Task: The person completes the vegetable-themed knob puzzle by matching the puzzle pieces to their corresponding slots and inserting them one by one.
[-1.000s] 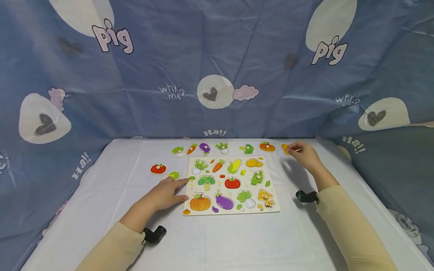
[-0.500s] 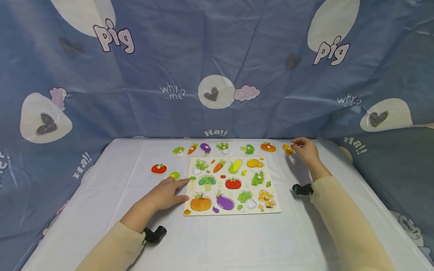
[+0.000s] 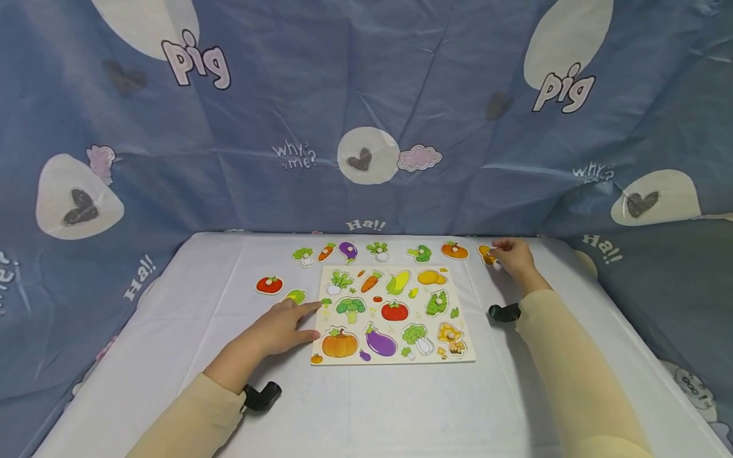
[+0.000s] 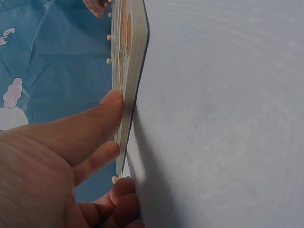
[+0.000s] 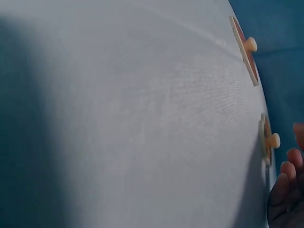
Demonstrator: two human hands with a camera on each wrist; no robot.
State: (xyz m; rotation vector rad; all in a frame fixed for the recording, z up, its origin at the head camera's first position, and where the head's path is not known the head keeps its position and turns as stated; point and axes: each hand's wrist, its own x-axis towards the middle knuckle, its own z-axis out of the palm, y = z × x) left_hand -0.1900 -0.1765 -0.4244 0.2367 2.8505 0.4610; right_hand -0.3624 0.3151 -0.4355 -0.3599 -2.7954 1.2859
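Observation:
In the head view, a wooden vegetable puzzle board (image 3: 366,323) lies on the white table. My left hand (image 3: 277,327) rests at its left edge, with thumb and index finger (image 4: 97,159) touching the board in the left wrist view. My right hand (image 3: 515,259) hovers beside a yellow-brown knobbed puzzle piece (image 3: 487,254) that looks like a potato. The right wrist view shows loosely bent fingers (image 5: 281,187) close to that piece's knob (image 5: 273,141), with a gap between. A mushroom piece (image 3: 451,337) sits in the board's lower right. A green corn piece (image 3: 296,296) is partly hidden behind my left hand.
Along the table's back lie a pumpkin piece (image 3: 455,250), a broccoli piece (image 3: 420,254), a radish piece (image 3: 378,251), an eggplant piece (image 3: 347,252), a carrot piece (image 3: 326,252) and a cabbage piece (image 3: 303,256). A tomato piece (image 3: 269,285) lies left. Behind hangs a blue curtain (image 3: 366,203).
My right hand was over the yellow-brown piece, then drew off to its right, and its fingers now hang lower beside it. The piece shows more fully. My left hand stays put.

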